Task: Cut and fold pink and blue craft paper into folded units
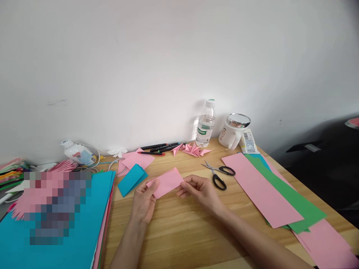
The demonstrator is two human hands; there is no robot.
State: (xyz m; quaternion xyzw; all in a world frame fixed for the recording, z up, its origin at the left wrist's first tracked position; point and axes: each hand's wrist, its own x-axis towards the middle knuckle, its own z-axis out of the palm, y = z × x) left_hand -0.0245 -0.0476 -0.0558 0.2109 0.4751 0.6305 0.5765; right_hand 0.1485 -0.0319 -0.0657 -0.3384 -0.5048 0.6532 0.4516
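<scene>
Between my two hands a folded piece of pink paper (166, 183) is held up above the wooden table. My left hand (143, 201) pinches its left end, thumb on top. At the lower right corner, my right hand (200, 190) grips the paper between thumb and fingers. Just behind my left hand lies a folded blue paper (132, 180). Scissors (217, 173) with black handles rest on the table beyond my right hand, blades partly apart. Folded pink paper pieces (192, 149) with pointed tips sit near the wall.
Pink strips (263, 190) and green paper (305, 213) overlap at the right edge. A water bottle (206, 125) and a white mug (231, 134) stand by the wall. Several pens (159, 147) lie behind the pink sheets (140, 160). A stack of coloured paper (95, 216) fills the left.
</scene>
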